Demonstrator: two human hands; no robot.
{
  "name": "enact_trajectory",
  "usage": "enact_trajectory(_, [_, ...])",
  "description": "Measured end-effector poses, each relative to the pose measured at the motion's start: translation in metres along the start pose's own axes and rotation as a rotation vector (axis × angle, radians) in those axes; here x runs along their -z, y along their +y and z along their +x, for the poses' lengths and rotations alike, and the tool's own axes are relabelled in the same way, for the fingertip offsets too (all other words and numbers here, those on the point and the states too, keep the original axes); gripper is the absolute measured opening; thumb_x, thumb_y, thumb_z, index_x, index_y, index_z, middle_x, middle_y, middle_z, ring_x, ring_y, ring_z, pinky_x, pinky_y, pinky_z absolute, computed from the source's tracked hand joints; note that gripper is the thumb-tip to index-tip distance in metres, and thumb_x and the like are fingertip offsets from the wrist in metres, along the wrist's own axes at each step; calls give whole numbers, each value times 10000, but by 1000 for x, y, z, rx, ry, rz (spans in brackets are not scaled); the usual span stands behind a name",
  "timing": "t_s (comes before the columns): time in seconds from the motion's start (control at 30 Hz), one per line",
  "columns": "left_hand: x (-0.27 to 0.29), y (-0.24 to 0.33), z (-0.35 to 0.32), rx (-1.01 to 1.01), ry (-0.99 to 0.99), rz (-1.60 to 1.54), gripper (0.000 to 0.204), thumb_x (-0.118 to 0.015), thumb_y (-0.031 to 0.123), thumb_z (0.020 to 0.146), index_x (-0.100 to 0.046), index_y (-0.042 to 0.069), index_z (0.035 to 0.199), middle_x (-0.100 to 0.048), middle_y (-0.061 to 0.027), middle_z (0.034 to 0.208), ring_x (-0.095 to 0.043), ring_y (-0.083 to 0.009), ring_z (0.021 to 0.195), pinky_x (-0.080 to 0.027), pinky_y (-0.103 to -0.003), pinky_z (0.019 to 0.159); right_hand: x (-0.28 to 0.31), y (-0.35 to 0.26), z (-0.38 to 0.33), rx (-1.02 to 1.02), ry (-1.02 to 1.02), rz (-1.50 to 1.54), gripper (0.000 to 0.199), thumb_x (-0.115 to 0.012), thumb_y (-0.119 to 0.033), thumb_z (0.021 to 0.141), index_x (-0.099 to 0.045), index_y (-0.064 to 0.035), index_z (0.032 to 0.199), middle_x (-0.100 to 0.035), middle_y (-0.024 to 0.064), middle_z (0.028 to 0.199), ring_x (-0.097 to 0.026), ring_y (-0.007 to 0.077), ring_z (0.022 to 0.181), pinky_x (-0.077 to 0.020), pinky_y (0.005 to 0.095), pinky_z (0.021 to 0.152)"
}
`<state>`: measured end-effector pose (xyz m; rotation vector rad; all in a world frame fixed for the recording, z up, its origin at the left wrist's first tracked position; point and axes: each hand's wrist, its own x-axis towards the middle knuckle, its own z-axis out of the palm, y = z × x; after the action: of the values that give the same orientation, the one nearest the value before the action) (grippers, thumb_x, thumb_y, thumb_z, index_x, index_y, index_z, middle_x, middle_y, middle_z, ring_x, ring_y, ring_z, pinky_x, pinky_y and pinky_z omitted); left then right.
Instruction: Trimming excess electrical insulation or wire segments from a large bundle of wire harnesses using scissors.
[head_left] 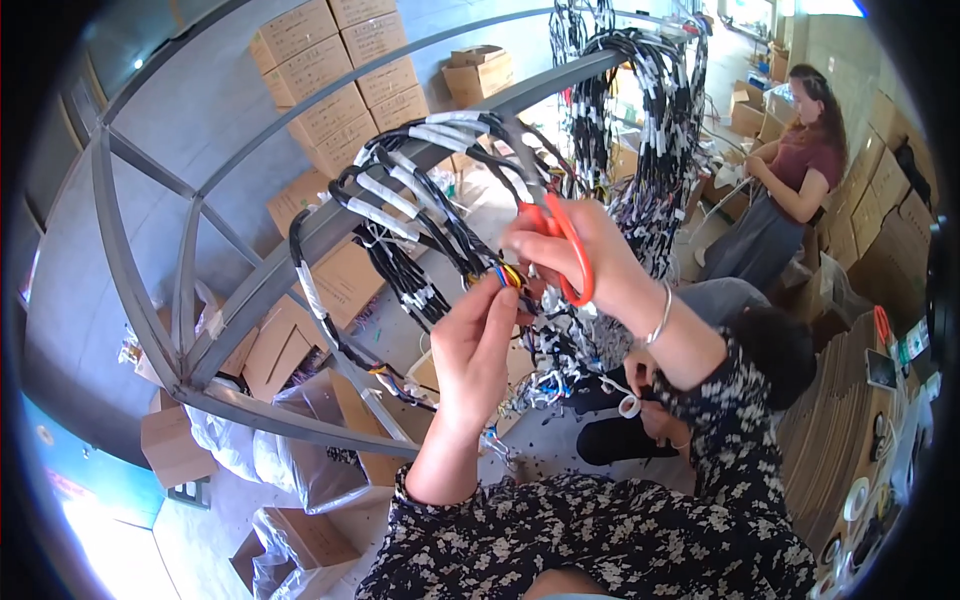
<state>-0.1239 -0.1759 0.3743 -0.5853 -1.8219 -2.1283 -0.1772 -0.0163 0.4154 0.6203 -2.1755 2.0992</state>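
Blue, yellow and red wires of a black cable harness are pinched between the thumb and fingers of my left hand. Just above and to the right, my right hand is closed on red-handled scissors. Their blades point up and away from me, beside the cables. Several black harnesses with white wrapped sections hang over a grey metal rack bar. White connectors dangle in a cluster below my hands. My fingertips partly hide the wires.
A thick mass of harnesses hangs farther along the rack. A crouching person at close right holds a white tape roll; another person stands beyond. Cartons are stacked at the back. An open box lies lower left.
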Motion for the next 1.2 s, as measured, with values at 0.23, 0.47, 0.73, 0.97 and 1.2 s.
enact_trajectory(0.23, [-8, 10, -6, -411, 113, 800, 189, -618, -46, 862, -656, -50, 1047, -594, -172, 1043, -676, -303, 763, -533, -352, 671, -27, 38, -42, 346, 249, 22, 306, -812, -162, 867, -675, 34, 1057, -666, -4, 786, -519, 38, 669, -451, 209, 594])
enact_trajectory(0.47, [-11, 3, 3, -141, 290, 407, 188, -601, -17, 952, -605, -49, 1138, -632, -123, 937, -639, -134, 680, -538, -279, 582, -30, 46, -31, 457, 297, -137, 274, -816, -172, 860, -617, 12, 903, -573, 27, 675, -462, 74, 608, -417, 259, 541])
enact_trajectory(0.73, [9, 37, 30, 265, -63, 187, 304, -618, 150, 982, -666, -20, 1229, -667, -66, 675, -545, -37, 498, -334, -202, 397, -1, 23, -18, 137, -98, 177, 228, -657, -266, 978, -678, -39, 988, -646, 2, 728, -472, 16, 537, -319, 175, 470])
enact_trajectory(0.97, [3, 29, 35, 322, -147, -250, 244, -571, 95, 1005, -649, -41, 1192, -665, -70, 679, -485, -36, 408, -288, -163, 351, -1, 39, -14, 72, -41, 446, 242, -633, -289, 965, -636, -51, 920, -625, 39, 671, -432, 33, 472, -247, 178, 418])
enact_trajectory(1.2, [15, 18, 27, -85, -86, 356, 191, -577, 137, 1015, -679, -11, 951, -620, -55, 635, -557, -100, 479, -418, -279, 427, -6, 27, -20, 54, -32, 311, 277, -634, -307, 973, -652, -33, 939, -640, 31, 672, -446, 23, 480, -263, 165, 432])
